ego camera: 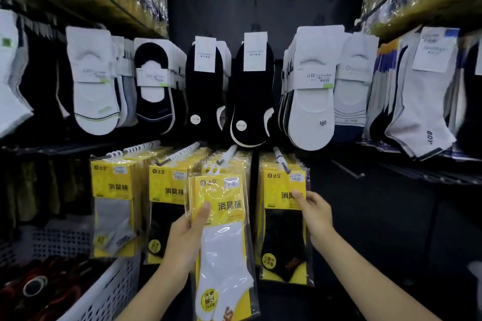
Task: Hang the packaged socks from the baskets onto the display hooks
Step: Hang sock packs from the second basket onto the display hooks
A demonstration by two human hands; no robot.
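Gripping one pack [223, 240] each: left hand [187, 232], right hand [316, 212].

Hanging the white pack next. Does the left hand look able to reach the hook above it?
Probably yes: the left hand grips the pack, whose hanger sits right by the hook tip, nothing between.

The clear plastic pack of white socks [221, 229] has a yellow card with black lettering and a round yellow sticker. The yellow-carded pack of black socks [284, 232] shows orange print; the yellow-carded pack of grey socks [112, 214] matches. Black no-show socks [251, 96] carry white labels, and white no-show socks [310, 109] bear a small dark crest. The perforated plastic basket [112, 292] is white.
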